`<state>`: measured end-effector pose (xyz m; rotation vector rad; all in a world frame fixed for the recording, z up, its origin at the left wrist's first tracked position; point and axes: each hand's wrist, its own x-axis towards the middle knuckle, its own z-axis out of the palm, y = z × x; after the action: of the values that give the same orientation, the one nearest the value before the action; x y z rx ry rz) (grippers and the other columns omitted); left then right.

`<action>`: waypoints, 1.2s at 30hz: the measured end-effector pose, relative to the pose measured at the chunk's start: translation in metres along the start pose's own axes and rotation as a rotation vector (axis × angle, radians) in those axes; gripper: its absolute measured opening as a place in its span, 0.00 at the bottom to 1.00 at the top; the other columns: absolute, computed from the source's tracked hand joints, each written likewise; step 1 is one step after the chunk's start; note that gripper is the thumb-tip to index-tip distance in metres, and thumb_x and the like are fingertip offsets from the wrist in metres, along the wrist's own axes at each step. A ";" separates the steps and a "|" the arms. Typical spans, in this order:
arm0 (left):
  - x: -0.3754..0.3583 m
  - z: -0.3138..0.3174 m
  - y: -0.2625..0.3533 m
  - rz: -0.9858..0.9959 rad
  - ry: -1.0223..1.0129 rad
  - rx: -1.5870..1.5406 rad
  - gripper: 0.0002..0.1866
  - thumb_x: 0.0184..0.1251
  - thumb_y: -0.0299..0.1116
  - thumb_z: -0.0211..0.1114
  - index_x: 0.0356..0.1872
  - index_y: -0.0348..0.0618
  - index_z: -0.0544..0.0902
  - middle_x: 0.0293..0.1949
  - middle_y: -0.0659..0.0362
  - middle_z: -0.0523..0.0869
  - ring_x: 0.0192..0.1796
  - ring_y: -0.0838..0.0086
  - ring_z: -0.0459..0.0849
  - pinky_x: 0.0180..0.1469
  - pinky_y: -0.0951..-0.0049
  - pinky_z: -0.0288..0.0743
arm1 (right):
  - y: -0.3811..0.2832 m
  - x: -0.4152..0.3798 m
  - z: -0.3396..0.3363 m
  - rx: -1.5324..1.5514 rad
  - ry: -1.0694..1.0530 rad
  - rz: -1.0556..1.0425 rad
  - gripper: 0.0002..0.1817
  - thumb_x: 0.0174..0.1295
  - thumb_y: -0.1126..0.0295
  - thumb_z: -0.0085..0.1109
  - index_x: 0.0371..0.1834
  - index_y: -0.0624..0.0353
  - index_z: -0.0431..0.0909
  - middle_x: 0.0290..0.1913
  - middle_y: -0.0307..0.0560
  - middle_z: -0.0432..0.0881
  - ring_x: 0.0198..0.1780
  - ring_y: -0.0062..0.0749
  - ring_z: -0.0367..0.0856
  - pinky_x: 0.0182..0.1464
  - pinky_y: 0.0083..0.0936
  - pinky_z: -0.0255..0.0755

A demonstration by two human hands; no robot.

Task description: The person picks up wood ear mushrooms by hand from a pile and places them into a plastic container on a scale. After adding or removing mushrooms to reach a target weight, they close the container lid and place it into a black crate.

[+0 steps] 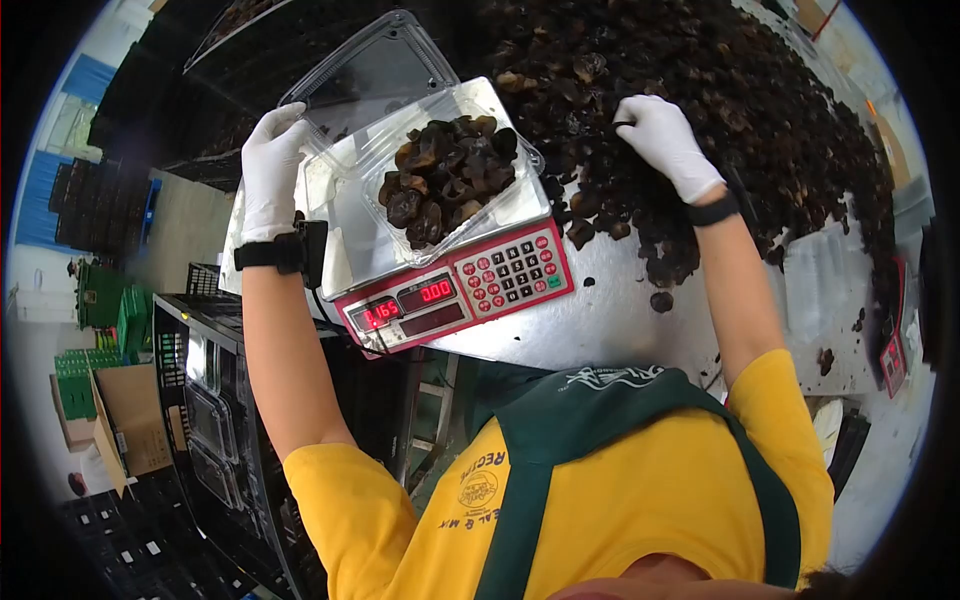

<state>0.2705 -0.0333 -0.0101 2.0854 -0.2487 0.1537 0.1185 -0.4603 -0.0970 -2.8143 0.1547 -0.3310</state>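
My left hand (pixel 272 172), in a white glove, is closed with its fingertips at the edge of the raised clear lid (pixel 385 62) of a plastic clamshell box. The box's lower tray (pixel 437 243) rests on a scale (pixel 455 285) with a red body and lit red digits. A heap of dark brown wood ear mushrooms (pixel 450 175) fills the middle of the tray. To the right, my right hand (pixel 663 145), also gloved, is over the large mushroom pile (pixel 740 110). Its fingers are curled together around what looks like a small dark mushroom piece.
The pile covers much of the metal table (pixel 620 310), with loose pieces scattered near its front edge. A second red scale (pixel 893 340) stands at the far right. Black crates (pixel 210 400) holding clear boxes stand at the lower left, beside a cardboard box (pixel 130 425).
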 end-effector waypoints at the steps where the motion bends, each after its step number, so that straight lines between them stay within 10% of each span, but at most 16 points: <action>1: -0.005 0.000 0.006 0.063 0.028 -0.008 0.17 0.66 0.28 0.64 0.55 0.38 0.85 0.42 0.62 0.87 0.42 0.80 0.81 0.45 0.78 0.74 | 0.004 -0.001 -0.012 0.190 0.010 0.042 0.08 0.60 0.70 0.64 0.41 0.58 0.85 0.37 0.45 0.87 0.40 0.30 0.85 0.45 0.25 0.76; 5: -0.021 0.000 0.019 0.074 0.014 -0.059 0.16 0.68 0.30 0.64 0.55 0.39 0.85 0.45 0.61 0.87 0.45 0.79 0.81 0.49 0.78 0.73 | 0.027 -0.013 -0.041 1.224 -0.054 0.030 0.08 0.62 0.71 0.64 0.37 0.65 0.80 0.36 0.36 0.82 0.40 0.19 0.79 0.47 0.21 0.73; 8: -0.024 -0.002 0.023 -0.002 -0.060 -0.019 0.18 0.71 0.38 0.62 0.59 0.46 0.83 0.54 0.62 0.86 0.57 0.78 0.79 0.61 0.73 0.66 | 0.065 -0.021 -0.009 -0.263 0.095 0.190 0.12 0.59 0.66 0.69 0.36 0.63 0.79 0.30 0.42 0.79 0.36 0.22 0.79 0.44 0.26 0.75; 15: -0.036 -0.002 0.029 0.113 -0.104 -0.051 0.19 0.75 0.38 0.59 0.62 0.44 0.81 0.56 0.62 0.84 0.60 0.77 0.78 0.64 0.71 0.65 | -0.067 -0.015 -0.042 0.638 0.348 -0.031 0.10 0.60 0.68 0.67 0.41 0.61 0.85 0.36 0.45 0.86 0.37 0.27 0.84 0.44 0.24 0.77; 18: -0.055 0.008 0.051 0.183 -0.078 -0.078 0.16 0.75 0.32 0.57 0.57 0.33 0.81 0.53 0.56 0.85 0.57 0.75 0.79 0.63 0.75 0.68 | -0.123 0.008 -0.021 0.406 0.658 -0.458 0.06 0.54 0.74 0.68 0.35 0.56 0.85 0.37 0.44 0.85 0.40 0.40 0.83 0.45 0.31 0.77; 20: -0.069 0.011 0.060 0.231 -0.079 -0.027 0.16 0.76 0.32 0.56 0.57 0.34 0.80 0.52 0.54 0.86 0.59 0.73 0.80 0.64 0.74 0.68 | -0.162 0.003 -0.023 0.116 0.204 -0.415 0.12 0.49 0.67 0.71 0.38 0.49 0.84 0.45 0.38 0.84 0.51 0.38 0.81 0.57 0.38 0.71; 21: -0.080 0.016 0.067 0.262 -0.055 -0.049 0.17 0.78 0.33 0.55 0.58 0.34 0.80 0.54 0.53 0.84 0.61 0.71 0.79 0.65 0.73 0.67 | -0.161 0.002 0.007 0.290 0.386 -0.636 0.15 0.50 0.66 0.72 0.43 0.48 0.84 0.50 0.37 0.84 0.55 0.38 0.79 0.60 0.40 0.69; 27: -0.148 0.022 0.063 0.481 -0.238 0.243 0.17 0.73 0.29 0.57 0.60 0.38 0.80 0.58 0.49 0.82 0.64 0.57 0.77 0.70 0.61 0.65 | -0.104 -0.026 -0.009 0.523 0.742 -0.437 0.13 0.57 0.71 0.69 0.45 0.56 0.82 0.48 0.42 0.84 0.46 0.34 0.82 0.50 0.29 0.76; 31: -0.181 0.046 0.055 0.621 -0.192 0.580 0.21 0.60 0.16 0.60 0.56 0.39 0.82 0.56 0.48 0.82 0.64 0.52 0.76 0.68 0.58 0.67 | -0.092 -0.030 -0.017 0.921 0.123 0.052 0.21 0.70 0.59 0.62 0.58 0.61 0.78 0.38 0.45 0.85 0.35 0.26 0.82 0.41 0.23 0.77; 36: -0.175 0.054 0.011 0.548 0.102 0.368 0.23 0.58 0.11 0.59 0.56 0.37 0.81 0.53 0.50 0.82 0.54 0.60 0.79 0.58 0.65 0.73 | -0.113 -0.025 0.003 0.882 -0.258 0.072 0.27 0.74 0.55 0.51 0.70 0.61 0.70 0.33 0.49 0.86 0.32 0.33 0.85 0.39 0.31 0.79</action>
<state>0.0982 -0.0652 -0.0645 2.3133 -0.7757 0.6757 0.1036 -0.3483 -0.0703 -1.9443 0.0334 0.0030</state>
